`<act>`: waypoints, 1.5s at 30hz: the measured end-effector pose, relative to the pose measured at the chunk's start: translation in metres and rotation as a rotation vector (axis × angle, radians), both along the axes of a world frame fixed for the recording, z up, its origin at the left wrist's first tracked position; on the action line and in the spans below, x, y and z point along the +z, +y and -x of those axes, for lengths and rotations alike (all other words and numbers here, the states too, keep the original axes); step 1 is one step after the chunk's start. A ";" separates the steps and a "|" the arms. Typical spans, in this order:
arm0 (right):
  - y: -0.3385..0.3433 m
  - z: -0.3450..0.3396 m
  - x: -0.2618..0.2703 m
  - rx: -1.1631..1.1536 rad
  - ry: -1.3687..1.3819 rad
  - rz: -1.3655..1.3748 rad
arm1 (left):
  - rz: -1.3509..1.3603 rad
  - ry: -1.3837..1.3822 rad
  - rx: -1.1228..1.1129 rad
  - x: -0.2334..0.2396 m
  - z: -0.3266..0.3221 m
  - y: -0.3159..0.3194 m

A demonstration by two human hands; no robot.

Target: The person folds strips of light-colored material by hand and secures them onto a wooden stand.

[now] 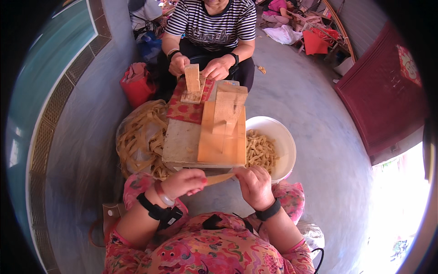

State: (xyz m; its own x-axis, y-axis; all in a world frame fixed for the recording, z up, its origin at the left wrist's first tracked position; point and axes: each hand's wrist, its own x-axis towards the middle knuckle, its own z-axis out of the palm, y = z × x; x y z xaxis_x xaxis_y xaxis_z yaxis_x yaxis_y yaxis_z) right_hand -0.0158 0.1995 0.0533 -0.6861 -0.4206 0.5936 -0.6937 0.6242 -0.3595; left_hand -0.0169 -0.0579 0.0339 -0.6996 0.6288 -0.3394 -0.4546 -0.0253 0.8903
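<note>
A flat tan strip (219,178) stretches between my two hands, just off the near edge of a low work table (183,145). My left hand (183,183) grips its left end, and my right hand (255,186) pinches the other end between thumb and fingers. Before me on the table lies a wooden board (210,147) with an upright wooden block (231,102) on it. Right of the table, a white bucket (287,150) contains many short tan pieces (260,150). Long tan strips (140,137) lie heaped in a clear plastic bag on the left.
Across the table sits a person in a striped shirt (212,24), both hands at a smaller wooden block stand (192,82) on a red patterned cloth (186,109). A red bag (137,85) stands by the left wall. Another person (279,13) crouches far off, near a maroon door (379,92).
</note>
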 end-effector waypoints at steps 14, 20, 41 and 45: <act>-0.020 -0.018 -0.016 0.206 -0.037 0.118 | 0.031 0.569 -0.190 -0.013 0.000 0.029; -0.015 -0.011 -0.045 0.167 -1.166 1.020 | 0.177 0.822 0.115 -0.007 -0.005 0.042; -0.031 -0.011 0.014 0.122 -0.116 0.195 | -0.430 0.089 0.112 -0.032 -0.005 0.029; -0.020 -0.011 -0.005 0.099 -0.440 0.192 | -0.307 0.219 0.244 -0.039 -0.004 0.038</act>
